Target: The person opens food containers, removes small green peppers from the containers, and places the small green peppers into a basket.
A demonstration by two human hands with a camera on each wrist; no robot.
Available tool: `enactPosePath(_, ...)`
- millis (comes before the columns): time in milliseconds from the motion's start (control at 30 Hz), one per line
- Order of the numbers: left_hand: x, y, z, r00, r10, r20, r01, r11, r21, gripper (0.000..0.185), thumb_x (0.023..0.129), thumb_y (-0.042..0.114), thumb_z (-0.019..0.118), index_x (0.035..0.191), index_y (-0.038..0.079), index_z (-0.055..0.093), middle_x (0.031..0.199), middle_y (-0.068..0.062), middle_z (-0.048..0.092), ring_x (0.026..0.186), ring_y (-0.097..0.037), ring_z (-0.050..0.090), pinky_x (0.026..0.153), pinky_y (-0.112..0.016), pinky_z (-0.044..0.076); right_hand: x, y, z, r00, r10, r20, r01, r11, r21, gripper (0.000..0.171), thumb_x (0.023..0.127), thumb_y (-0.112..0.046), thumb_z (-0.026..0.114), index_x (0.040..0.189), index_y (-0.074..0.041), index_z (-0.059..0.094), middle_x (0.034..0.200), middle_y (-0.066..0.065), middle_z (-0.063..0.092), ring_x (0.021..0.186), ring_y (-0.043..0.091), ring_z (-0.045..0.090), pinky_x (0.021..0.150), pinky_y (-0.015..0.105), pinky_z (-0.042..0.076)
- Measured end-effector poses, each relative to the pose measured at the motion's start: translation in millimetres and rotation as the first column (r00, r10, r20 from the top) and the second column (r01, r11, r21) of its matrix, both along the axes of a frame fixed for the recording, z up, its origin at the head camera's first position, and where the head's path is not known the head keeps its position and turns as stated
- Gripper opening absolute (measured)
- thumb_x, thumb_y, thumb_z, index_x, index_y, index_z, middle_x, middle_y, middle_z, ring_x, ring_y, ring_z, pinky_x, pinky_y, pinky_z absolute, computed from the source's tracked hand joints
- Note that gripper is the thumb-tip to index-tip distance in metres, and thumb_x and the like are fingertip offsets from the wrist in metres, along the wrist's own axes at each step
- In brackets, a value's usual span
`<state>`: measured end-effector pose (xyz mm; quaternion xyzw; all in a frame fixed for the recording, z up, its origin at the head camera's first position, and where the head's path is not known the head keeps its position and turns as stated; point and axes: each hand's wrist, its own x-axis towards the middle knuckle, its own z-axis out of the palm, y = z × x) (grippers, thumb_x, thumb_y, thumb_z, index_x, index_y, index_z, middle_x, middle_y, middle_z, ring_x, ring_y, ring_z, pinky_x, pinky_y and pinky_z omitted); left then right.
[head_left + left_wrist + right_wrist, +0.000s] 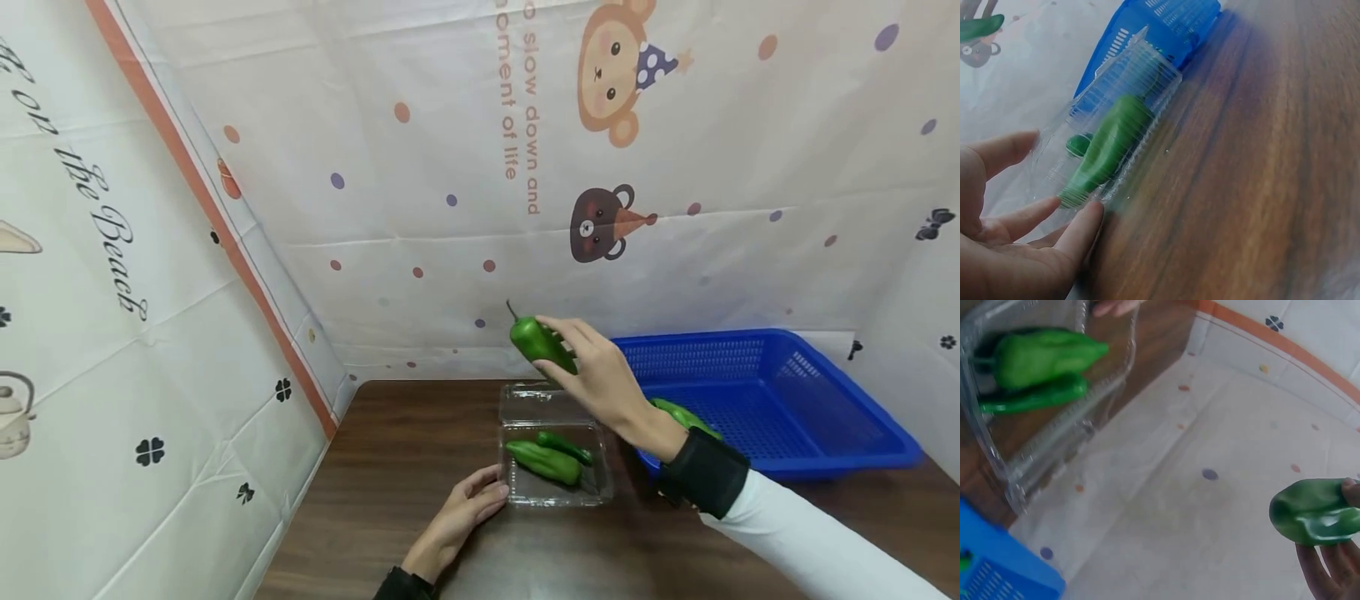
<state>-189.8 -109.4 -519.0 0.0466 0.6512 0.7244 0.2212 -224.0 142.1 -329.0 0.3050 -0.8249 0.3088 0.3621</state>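
While the right hand (pixel 600 379) grips a green pepper (pixel 540 342) in curled fingers, that pepper hangs in the air above the far end of a clear plastic container (pixel 555 492), its stem pointing up and away. Two more green peppers (pixel 546 461) lie side by side inside the container, which sits on the dark wooden table (pixel 405 467) with its lid folded back toward the wall. Against the container's near left corner rests the left hand (pixel 468 508), its fingers straight and relaxed, fingertips (pixel 1088 219) touching the plastic wall without curling round it. Just right of the container stands a blue plastic basket (pixel 825 417), and another green pepper (pixel 686 417) lies at its near left edge, partly hidden by the right wrist. Printed cloth with cartoon bears (pixel 600 223) and dots hangs behind the table and along its left side.
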Motion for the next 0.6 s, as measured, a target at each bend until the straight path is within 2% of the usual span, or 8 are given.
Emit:
enactPosePath(233, 1.1, 0.2, -1.0, 1.0, -0.007, 0.0, 0.007, 1.0, 0.019, 0.073, 0.099, 0.025, 0.069, 0.156, -0.004, 0.034, 0.16, -0.027, 0.035, 0.14, -0.028, 0.048, 0.118, -0.04, 0.046, 0.9, 12.4, 17.4, 0.994, -0.006, -0.111, 0.003, 1.0, -0.025, 0.064, 0.082, -0.008, 0.086, 0.14, -0.003, 0.058, 0.118, 0.017, 0.068, 0.101, 0.028, 0.07, 0.073, 0.035, 0.065)
enactPosePath(400, 1.4, -0.3, 0.0, 1.0, -0.011, -0.014, 0.012, 1.0, 0.023, 0.074, 0.099, 0.024, 0.069, 0.156, -0.006, 0.032, 0.161, -0.028, 0.031, 0.141, -0.028, 0.047, 0.118, -0.038, 0.046, 4.0, 20.9, 27.9, 0.989, -0.02, -0.146, 0.014, 0.999, -0.042, 0.065, 0.082, -0.008, 0.086, 0.14, -0.002, 0.057, 0.119, 0.019, 0.067, 0.103, 0.028, 0.07, 0.073, 0.033, 0.065)
enactPosePath(600, 3.4, 3.2, -2.8, 1.0, -0.015, -0.014, 0.015, 0.999, 0.033, 0.074, 0.1, 0.023, 0.068, 0.156, -0.007, 0.031, 0.162, -0.031, 0.028, 0.142, -0.031, 0.046, 0.118, -0.04, 0.046, 5.7, 40.6, 46.0, 0.977, -0.069, -0.201, 0.057, 0.996, -0.061, 0.067, 0.079, -0.004, 0.087, 0.139, 0.0, 0.058, 0.116, 0.022, 0.067, 0.102, 0.03, 0.069, 0.069, 0.037, 0.065)
